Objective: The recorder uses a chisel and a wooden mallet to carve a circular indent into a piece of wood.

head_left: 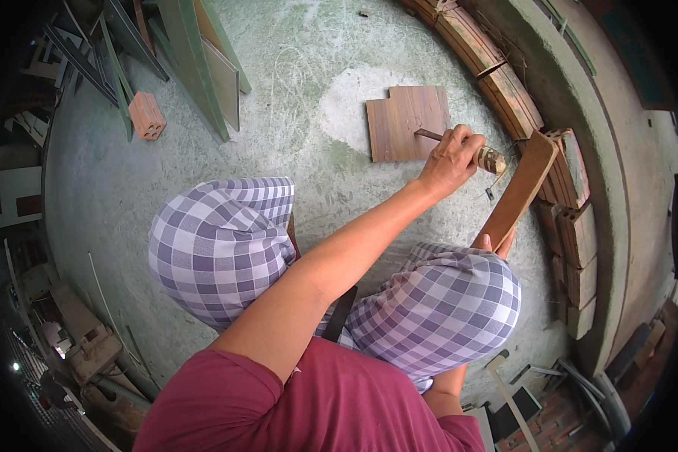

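Observation:
My left hand (450, 160) is closed around a chisel (491, 160) with a worn wooden handle. Its thin metal blade slants down to the left, and the tip appears to touch a brown wood-grain board (399, 124). That flat board has a small step cut into its upper edge. Beside my right knee, my right hand (497, 245) grips the lower end of a flat wooden bat (521, 187). My knee hides part of that hand. The bat's wide end rises toward the upper right, apart from the chisel handle.
Hollow clay bricks (572, 233) and long timber or brick pieces (471, 45) line a low concrete ledge (603, 151) on the right. A single orange brick (148, 115) stands at the left near leaning green-edged panels (188, 68). My checkered-trousered knees frame the near floor.

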A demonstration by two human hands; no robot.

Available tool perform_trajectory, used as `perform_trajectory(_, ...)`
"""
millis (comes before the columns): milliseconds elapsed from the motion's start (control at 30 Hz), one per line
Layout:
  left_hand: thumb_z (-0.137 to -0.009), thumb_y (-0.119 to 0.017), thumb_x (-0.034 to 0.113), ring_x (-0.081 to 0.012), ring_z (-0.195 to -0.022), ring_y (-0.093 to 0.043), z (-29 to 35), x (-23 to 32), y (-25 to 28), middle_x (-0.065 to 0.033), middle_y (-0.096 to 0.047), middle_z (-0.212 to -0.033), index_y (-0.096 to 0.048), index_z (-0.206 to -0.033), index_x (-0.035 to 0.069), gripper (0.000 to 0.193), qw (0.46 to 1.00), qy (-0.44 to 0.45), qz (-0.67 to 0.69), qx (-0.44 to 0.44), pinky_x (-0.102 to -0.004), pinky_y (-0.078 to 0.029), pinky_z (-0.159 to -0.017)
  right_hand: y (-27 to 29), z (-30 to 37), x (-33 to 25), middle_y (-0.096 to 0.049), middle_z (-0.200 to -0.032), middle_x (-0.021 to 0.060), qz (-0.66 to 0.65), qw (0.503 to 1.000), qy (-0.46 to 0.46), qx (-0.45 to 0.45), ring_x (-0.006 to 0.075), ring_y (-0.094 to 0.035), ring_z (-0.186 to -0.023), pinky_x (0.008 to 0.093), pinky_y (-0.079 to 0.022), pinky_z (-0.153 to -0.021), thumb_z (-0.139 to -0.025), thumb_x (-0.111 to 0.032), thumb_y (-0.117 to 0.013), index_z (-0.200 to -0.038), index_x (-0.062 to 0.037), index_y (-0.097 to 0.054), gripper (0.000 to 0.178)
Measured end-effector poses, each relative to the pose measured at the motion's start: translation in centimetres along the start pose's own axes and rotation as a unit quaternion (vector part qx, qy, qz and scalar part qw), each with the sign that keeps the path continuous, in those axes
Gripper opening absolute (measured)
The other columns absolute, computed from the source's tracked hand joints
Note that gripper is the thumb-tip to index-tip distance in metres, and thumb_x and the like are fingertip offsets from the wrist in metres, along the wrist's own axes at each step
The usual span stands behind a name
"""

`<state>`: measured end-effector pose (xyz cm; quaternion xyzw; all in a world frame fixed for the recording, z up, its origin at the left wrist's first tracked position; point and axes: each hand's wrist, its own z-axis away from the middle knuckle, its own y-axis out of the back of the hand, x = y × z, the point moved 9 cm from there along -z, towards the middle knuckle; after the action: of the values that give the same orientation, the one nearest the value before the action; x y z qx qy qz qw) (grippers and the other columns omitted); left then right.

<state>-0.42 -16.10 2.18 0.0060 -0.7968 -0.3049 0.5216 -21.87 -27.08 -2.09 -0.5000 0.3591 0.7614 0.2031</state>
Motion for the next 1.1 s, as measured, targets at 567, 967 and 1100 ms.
perform_trajectory(567, -0.069, -0.072, 0.001, -0.0289, -0.097, -0.053, -1.6, -0.2, 0.9, -0.0067, -0.043, -0.1, -0.048, -0.106, 0.014, 0.046, 0.998, 0.035, 0.004, 0.056, -0.0389, -0.05, -0.079, 2.7, -1.8, -5.7, -0.045, -0.129, 0.0201, -0.096, 0.97, 0.214, 0.069, 0.0284, -0.043, -0.12, 0.0369, -0.033, -0.102, -0.078, -0.032, -0.068, -0.138, 0.0012, -0.032, 0.077)
perform_trajectory(967, -0.068, -0.072, 0.003, -0.0309, -0.094, -0.052, -1.1, -0.3, 0.3, -0.0081, -0.045, -0.1, -0.048, -0.107, 0.014, 0.048, 0.998, 0.032, -0.029, 0.047, -0.0414, -0.05, -0.076, -1.2, -0.8, -7.9, -0.046, -0.13, 0.0203, 0.133, 0.985, 0.089, -0.071, 0.0301, -0.047, -0.118, 0.0364, -0.035, -0.1, -0.077, -0.011, -0.062, -0.145, -0.0119, -0.024, 0.078)
perform_trajectory(1100, -0.068, -0.072, 0.002, -0.0307, -0.094, -0.052, -1.7, -0.3, 0.6, -0.0081, -0.045, -0.1, -0.049, -0.106, 0.014, 0.046, 0.998, 0.041, -0.027, 0.048, -0.0416, -0.049, -0.077, 2.1, -1.1, -9.7, -0.048, -0.126, 0.0186, 0.078, 0.99, 0.122, -0.005, 0.0272, -0.048, -0.112, 0.0364, -0.037, -0.097, -0.077, -0.012, -0.063, -0.143, -0.0048, -0.025, 0.076)
